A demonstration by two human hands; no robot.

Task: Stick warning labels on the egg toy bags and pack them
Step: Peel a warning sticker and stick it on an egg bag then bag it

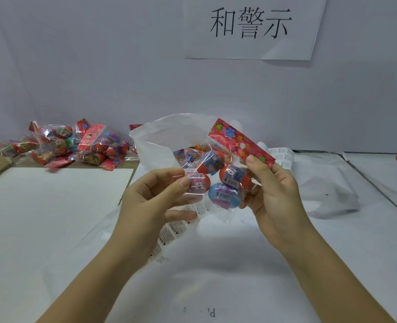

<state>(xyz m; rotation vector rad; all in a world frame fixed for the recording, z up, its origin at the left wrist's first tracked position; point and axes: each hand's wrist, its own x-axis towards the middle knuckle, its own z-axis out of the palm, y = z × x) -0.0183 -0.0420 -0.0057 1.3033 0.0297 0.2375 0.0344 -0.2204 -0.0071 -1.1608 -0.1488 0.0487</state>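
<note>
1. Holding the egg toy bag [218, 183] up over the table [53, 217], we are gripping its flowered header card [239, 142] with our right hand [274, 194], thumb in front and fingers curled behind.
2. We are pinching the bag's clear left side between the thumb and forefinger of our left hand [151, 197], while the other 3 fingers are hanging loosely curled. We cannot tell whether a label is sitting in that pinch.
3. We are leaving the label strip [176, 229] lying on the table just below the bag.
4. We are judging that the loose eggs [223, 197] could shift and bulge the slack film, so a label could go on creased or crooked.
5. We are also expecting that the floppy white packing bag [165, 136] behind could sag shut during packing.
</note>
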